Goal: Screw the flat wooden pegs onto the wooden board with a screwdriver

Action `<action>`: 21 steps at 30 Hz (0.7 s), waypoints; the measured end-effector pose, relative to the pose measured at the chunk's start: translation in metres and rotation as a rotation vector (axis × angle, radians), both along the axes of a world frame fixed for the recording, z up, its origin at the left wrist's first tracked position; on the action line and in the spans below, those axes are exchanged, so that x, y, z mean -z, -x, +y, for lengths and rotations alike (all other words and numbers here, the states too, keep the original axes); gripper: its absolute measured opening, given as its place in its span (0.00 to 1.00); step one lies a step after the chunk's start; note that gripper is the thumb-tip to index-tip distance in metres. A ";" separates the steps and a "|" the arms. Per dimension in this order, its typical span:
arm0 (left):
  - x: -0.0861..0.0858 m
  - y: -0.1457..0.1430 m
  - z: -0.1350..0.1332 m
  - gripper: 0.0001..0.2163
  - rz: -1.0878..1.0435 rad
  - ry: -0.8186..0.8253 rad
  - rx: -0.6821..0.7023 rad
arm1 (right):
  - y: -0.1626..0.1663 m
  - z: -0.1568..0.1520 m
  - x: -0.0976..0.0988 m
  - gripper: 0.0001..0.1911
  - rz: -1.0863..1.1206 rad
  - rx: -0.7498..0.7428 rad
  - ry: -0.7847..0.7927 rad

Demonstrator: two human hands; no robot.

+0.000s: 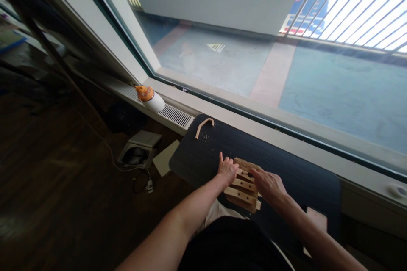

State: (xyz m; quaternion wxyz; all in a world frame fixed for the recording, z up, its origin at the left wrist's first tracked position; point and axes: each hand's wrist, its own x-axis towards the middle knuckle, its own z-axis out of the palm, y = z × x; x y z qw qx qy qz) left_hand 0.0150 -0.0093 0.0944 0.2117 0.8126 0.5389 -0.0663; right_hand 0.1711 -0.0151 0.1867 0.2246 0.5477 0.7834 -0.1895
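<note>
On the dark tabletop lies a slatted wooden piece [244, 195], with pale slats across a rougher brown board and dark round spots on the slats. My left hand [227, 170] grips its left end near the far slats, one finger pointing away from me. At the opposite side, my right hand [267, 182] is closed, fingers down at the far slat. A small dark tool [247, 174] shows at those fingertips; its kind is too small to make out. A bent pale wooden hook [203, 127] lies apart at the table's far left.
Small metal bits [205, 136] lie beside the hook on the black table [286, 169]. A phone-like flat object [317, 219] rests at the right. An orange-topped white bottle [152, 99] stands on the vented sill. An open box [140, 152] and cable [149, 184] are on the floor.
</note>
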 end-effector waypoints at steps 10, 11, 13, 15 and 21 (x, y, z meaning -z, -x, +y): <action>0.000 0.001 -0.002 0.10 0.006 0.027 0.004 | 0.008 -0.005 0.003 0.15 0.021 -0.030 0.019; 0.000 0.001 -0.002 0.10 0.008 0.029 0.002 | 0.008 -0.005 0.005 0.15 0.019 -0.027 0.018; -0.001 0.001 -0.003 0.09 0.012 0.029 0.001 | 0.007 -0.005 0.008 0.15 0.012 -0.017 0.016; -0.002 0.001 -0.003 0.09 0.015 0.027 0.005 | 0.007 -0.005 0.010 0.15 0.003 -0.005 0.010; -0.006 -0.002 -0.002 0.09 0.020 0.021 0.010 | 0.007 -0.005 0.007 0.13 -0.020 0.016 -0.010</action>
